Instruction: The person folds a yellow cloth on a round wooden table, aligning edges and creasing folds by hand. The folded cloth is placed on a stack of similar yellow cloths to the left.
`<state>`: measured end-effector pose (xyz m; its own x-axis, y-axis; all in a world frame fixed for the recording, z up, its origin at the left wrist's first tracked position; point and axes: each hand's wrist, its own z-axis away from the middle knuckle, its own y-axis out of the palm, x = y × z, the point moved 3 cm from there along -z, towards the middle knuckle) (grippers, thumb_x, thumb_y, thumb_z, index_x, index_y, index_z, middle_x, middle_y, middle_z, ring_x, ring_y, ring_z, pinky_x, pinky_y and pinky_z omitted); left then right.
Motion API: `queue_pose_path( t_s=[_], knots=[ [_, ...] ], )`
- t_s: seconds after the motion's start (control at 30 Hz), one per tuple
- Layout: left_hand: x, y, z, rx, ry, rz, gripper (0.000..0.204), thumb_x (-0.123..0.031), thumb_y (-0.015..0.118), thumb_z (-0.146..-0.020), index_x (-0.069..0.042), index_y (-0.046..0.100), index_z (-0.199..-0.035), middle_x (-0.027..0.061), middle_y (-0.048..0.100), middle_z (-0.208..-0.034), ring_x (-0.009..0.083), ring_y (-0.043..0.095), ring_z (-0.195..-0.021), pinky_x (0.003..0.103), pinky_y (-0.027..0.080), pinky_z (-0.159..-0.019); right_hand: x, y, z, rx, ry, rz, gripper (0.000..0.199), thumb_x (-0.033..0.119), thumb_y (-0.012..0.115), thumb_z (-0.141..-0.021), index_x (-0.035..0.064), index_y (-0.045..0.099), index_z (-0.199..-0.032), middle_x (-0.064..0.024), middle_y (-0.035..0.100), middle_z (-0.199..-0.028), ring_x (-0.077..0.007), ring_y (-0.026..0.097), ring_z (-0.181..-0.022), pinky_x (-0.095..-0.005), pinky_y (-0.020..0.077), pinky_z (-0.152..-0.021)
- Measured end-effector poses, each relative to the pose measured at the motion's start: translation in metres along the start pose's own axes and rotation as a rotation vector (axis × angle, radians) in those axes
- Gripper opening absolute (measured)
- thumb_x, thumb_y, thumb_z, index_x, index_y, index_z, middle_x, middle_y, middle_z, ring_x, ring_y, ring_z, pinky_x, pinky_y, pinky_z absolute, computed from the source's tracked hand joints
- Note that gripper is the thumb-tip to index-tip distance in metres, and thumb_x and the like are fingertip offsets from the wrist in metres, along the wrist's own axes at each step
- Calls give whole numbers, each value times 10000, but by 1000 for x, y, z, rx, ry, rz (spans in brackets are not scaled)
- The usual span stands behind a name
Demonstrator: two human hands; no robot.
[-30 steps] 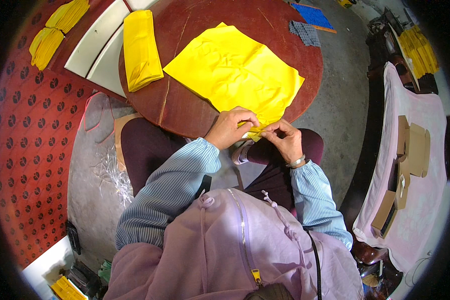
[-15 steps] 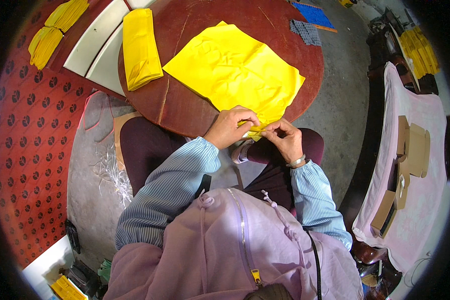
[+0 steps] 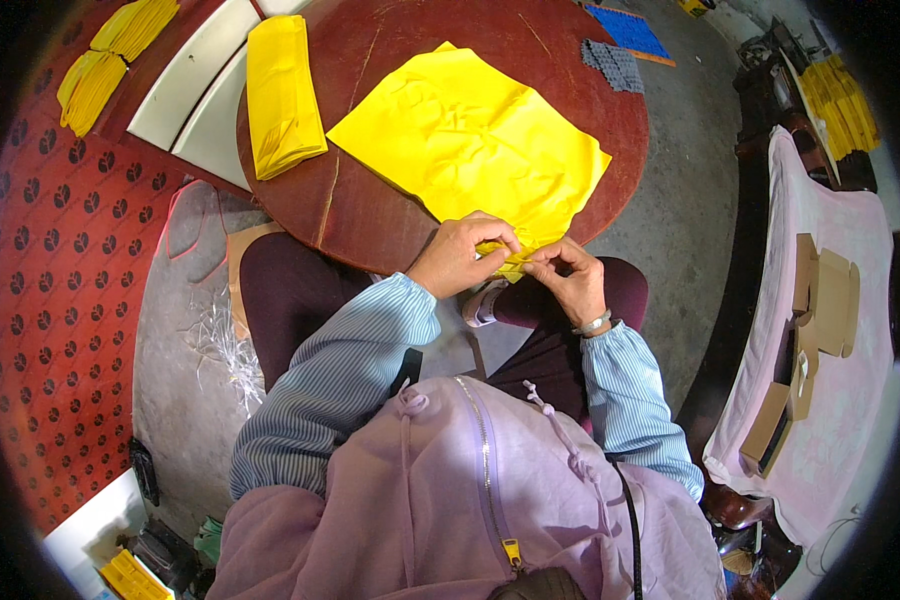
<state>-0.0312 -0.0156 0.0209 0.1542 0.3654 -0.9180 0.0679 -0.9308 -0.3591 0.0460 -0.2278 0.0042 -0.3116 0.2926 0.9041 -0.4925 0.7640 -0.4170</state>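
Note:
A creased yellow sheet, fabric-like (image 3: 470, 125), lies spread over the round red-brown table (image 3: 370, 220), its near corner hanging past the front edge. At that corner my left hand (image 3: 462, 255) has its fingers curled and closed on the gathered material. Close beside it, my right hand (image 3: 570, 280) pinches the same corner between thumb and forefinger. The fingertips of both hands nearly meet. What exactly lies between them is too small to make out. A folded yellow stack (image 3: 285, 95) rests at the table's left side, apart from my hands.
Blue (image 3: 630, 32) and grey (image 3: 612, 66) mats lie by the table's far right edge. On the right, opened cardboard boxes (image 3: 835, 300) sit on a bench with a pink cover (image 3: 820, 420). More yellow bundles (image 3: 92, 92) are at the far left. Clear plastic scraps (image 3: 232, 345) litter the floor.
Almost nothing differs. My left thumb has shifted slightly at the gathered corner; both hands keep their place and the sheet stays where it was.

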Motion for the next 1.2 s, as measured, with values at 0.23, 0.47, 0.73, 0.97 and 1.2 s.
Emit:
queue_pose_path(
  t_s=[0.23, 0.47, 0.73, 0.97, 1.2],
  knots=[
    [0, 0, -1, 23, 11, -35, 155, -69, 728, -903, -63, 745, -1057, 136, 740, -1147, 291, 720, -1094, 368, 569, -946, 1, -1, 0, -5, -4, -25, 170, 89, 895, -840, 17, 781, -945, 3, 703, -834, -63, 590, -706, -240, 501, -657],
    [0, 2, -1, 11, 32, -42, 162, -72, 750, -888, -66, 748, -1050, 126, 750, -1133, 289, 717, -1112, 370, 561, -973, -1, -1, 0, -15, 20, -20, 166, 96, 888, -853, 13, 774, -941, 2, 696, -829, -69, 594, -711, -240, 504, -670],
    [5, 6, 0, -21, -17, -39, 178, -45, 744, -883, -67, 757, -1059, 131, 750, -1132, 285, 721, -1102, 369, 564, -970, -1, -1, 1, -7, 20, -40, 164, 95, 857, -889, -2, 764, -982, -9, 699, -837, -84, 618, -735, -255, 525, -694],
    [6, 9, -2, -33, -37, -36, 172, -41, 745, -889, -61, 758, -1060, 132, 750, -1117, 274, 738, -1041, 356, 574, -946, 10, -6, 2, 39, 9, -51, 164, 23, 757, -916, -9, 740, -1076, -61, 689, -952, -132, 652, -811, -284, 545, -758],
    [8, 8, -4, -17, -39, -12, 168, -33, 749, -886, -59, 759, -1053, 126, 752, -1110, 262, 741, -1031, 351, 579, -943, 28, 0, 14, 5, -231, 264, 423, -6, 788, -794, 66, 629, -1179, -95, 595, -1002, -218, 647, -805, -326, 552, -731]
  ],
)
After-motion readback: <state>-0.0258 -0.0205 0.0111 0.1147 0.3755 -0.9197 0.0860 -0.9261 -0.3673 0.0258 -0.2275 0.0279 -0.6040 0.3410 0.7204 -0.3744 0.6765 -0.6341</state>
